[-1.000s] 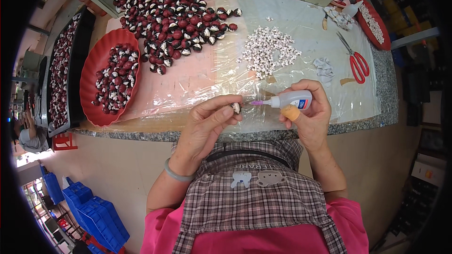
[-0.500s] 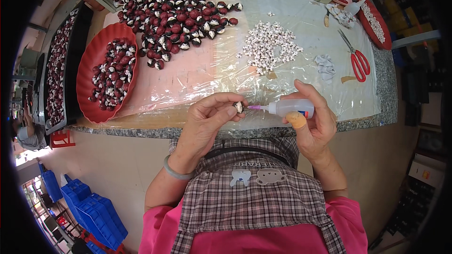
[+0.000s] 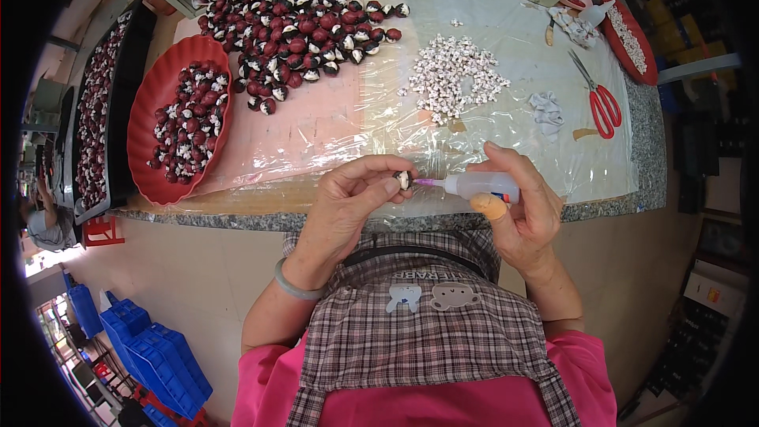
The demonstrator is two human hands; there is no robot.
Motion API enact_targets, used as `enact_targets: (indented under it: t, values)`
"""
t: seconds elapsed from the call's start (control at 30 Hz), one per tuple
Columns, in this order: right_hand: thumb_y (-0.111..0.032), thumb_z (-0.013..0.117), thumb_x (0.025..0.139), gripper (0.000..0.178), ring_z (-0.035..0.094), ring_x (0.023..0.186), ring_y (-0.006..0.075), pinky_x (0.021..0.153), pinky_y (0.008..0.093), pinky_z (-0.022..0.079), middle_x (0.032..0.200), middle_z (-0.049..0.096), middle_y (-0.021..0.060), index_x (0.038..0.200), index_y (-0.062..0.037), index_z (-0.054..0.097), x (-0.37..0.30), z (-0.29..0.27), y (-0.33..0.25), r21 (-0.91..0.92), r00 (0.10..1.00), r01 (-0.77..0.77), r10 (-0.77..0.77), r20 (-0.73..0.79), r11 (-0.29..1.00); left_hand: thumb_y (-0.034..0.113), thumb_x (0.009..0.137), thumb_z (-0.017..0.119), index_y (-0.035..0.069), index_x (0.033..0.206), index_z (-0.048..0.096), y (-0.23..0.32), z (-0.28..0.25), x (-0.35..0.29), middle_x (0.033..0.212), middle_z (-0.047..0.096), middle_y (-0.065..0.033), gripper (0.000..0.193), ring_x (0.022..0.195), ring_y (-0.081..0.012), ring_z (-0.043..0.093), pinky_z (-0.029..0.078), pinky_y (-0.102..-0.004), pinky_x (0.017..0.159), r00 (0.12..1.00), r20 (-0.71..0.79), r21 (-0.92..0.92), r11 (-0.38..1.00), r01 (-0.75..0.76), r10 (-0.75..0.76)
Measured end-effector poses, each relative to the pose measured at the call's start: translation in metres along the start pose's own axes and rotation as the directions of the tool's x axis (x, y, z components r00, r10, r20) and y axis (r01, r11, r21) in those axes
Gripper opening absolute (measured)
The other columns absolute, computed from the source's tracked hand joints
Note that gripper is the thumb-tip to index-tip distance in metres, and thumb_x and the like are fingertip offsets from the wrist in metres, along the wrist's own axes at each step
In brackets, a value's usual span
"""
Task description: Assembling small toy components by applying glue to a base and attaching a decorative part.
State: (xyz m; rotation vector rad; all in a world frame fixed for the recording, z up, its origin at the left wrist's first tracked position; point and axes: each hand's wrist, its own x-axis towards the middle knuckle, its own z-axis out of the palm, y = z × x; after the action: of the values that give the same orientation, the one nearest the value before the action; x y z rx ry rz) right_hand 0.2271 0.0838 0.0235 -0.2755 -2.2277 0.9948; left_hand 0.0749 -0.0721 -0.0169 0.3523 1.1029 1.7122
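Observation:
Between the thumb and fingers of my left hand [image 3: 360, 194] is a small black-and-white ball piece [image 3: 402, 180]. My right hand [image 3: 526, 209] wraps around a translucent squeeze bottle [image 3: 484, 184] with a thin purple tip, and an orange cover sits on its thumb. That tip points left, at or very close to the ball piece; whether they touch I cannot tell. Beyond my hands lies a heap of small white pieces [image 3: 451, 79] on the plastic-covered table. A large pile of dark red, black and white balls [image 3: 292, 32] spreads over the far left.
At the left stands a red scalloped tray [image 3: 142, 150] of balls with white pieces on them, beside a long black tray [image 3: 118, 119]. Red-handled scissors [image 3: 605, 111], a crumpled white scrap [image 3: 545, 108] and a red dish [image 3: 644, 69] are at the right. Blue crates [image 3: 158, 356] stand below left.
My right hand has tilted slightly, and the bottle has shifted a little left, with its tip still at the ball piece. My left hand has barely moved.

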Motion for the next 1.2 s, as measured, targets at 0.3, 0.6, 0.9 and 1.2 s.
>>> enact_targets:
  t: [0.3,0.6,0.9,1.2]
  values:
    - [-0.016,0.07,0.082,0.043,0.066,0.075,0.0228,0.062,0.0288,0.053,0.091,0.067,0.0152,0.118,0.0042,0.056,0.003,-0.004,-0.001,-0.06,0.995,0.096,-0.094,0.034,0.994,0.003,0.091,0.057,-0.002,0.11,0.063,0.0,-0.001,0.0,0.104,0.065,-0.0095,0.021,0.085,-0.0131,0.063,0.05,-0.0261,0.08,1.0,0.006,-0.01,1.0,-0.007,0.007]
    - [0.0,0.066,0.08,0.031,0.063,0.078,0.0197,0.058,0.0263,0.049,0.097,0.057,0.0108,0.105,-0.0013,0.048,0.003,-0.01,0.024,0.727,0.862,-0.408,0.495,0.107,0.552,0.004,0.091,0.056,-0.002,0.115,0.061,0.005,-0.011,-0.002,0.107,0.064,-0.0111,0.025,0.082,-0.0121,0.063,0.051,-0.0237,0.075,1.0,0.015,-0.04,0.999,0.0,0.001]
    - [-0.004,0.066,0.082,0.018,0.064,0.076,0.0177,0.068,0.0291,0.051,0.086,0.058,0.0066,0.095,-0.0031,0.055,0.027,0.014,0.038,0.346,0.739,-0.671,0.633,0.232,0.656,0.003,0.091,0.056,-0.002,0.115,0.06,0.005,-0.012,-0.004,0.107,0.064,-0.0131,0.025,0.082,-0.0134,0.063,0.052,-0.0248,0.077,1.0,-0.006,-0.034,0.999,0.004,-0.004]
    - [-0.007,0.07,0.075,0.023,0.063,0.079,0.0346,0.07,0.0416,0.051,0.086,0.063,0.0148,0.097,-0.0044,0.062,0.045,0.032,0.053,-0.309,0.949,-0.028,0.122,0.29,0.951,0.002,0.091,0.055,-0.002,0.116,0.06,0.004,-0.014,-0.005,0.108,0.064,-0.0124,0.025,0.087,-0.0143,0.063,0.052,-0.0255,0.08,1.0,0.013,-0.055,0.998,0.002,-0.002]
